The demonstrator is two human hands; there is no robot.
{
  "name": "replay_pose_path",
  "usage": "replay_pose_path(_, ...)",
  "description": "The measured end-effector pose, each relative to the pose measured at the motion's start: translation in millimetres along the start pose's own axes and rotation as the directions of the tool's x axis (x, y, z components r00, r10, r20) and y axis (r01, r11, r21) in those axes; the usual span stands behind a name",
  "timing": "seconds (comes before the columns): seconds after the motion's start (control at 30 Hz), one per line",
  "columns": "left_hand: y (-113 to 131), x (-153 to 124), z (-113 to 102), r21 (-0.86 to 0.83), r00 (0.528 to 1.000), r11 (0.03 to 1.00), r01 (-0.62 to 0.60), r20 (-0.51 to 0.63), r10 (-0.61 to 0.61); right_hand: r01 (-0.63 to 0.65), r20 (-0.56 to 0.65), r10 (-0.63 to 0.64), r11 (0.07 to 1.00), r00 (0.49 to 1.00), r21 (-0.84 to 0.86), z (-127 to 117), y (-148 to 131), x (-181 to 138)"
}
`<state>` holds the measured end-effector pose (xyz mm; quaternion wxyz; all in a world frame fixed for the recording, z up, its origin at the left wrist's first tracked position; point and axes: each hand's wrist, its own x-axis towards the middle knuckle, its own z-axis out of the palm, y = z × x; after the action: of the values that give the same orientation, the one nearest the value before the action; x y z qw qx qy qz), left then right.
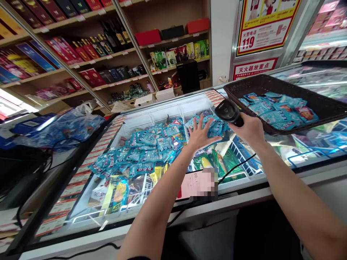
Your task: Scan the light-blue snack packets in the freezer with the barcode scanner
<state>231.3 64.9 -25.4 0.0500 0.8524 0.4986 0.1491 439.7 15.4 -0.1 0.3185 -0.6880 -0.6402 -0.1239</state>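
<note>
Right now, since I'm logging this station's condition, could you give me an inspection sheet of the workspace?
Surface: white glass-topped freezer, partly covered by packets.
Job's things: small flat blue plastic packets heaped left and centre; black plastic handheld scanner; dark brown woven basket with more packets.
Clutter: pink-screened phone near the front edge; translucent plastic bag of blue packets at left.
Hands: left hand spread over packets, contact unclear; right hand grips the scanner.
Cables: thin black cable between right wrist and phone.
Surroundings: wooden shelves of boxes and bottles; red-and-yellow fire notice.
</note>
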Motion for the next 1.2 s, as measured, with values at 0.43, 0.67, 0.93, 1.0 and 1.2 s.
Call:
replay_pose_path(0.43,-24,12,1,0.144,0.997,0.987,0.076,0.022,-0.080,0.181,0.127,-0.186,0.982,0.974,0.052,9,-19,-8)
replay_pose_path(0.67,-46,11,-4,0.028,0.991,0.991,0.130,0.036,-0.131,0.246,0.203,-0.253,0.968,0.946,0.060,2,-43,-4)
replay_pose_path(0.93,-121,28,-31,-0.088,0.947,0.976,0.198,-0.239,-0.214,0.225,0.216,-0.227,0.974,0.950,0.035,1,-65,8)
replay_pose_path(1.0,-132,36,-30,-0.077,0.946,0.969,0.235,-0.211,-0.247,0.199,0.203,-0.203,0.979,0.958,0.040,4,-69,9)
replay_pose_path(1.2,-146,47,-30,-0.090,0.925,0.936,0.339,-0.150,-0.350,0.226,0.222,-0.239,0.971,0.945,0.081,19,-73,4)
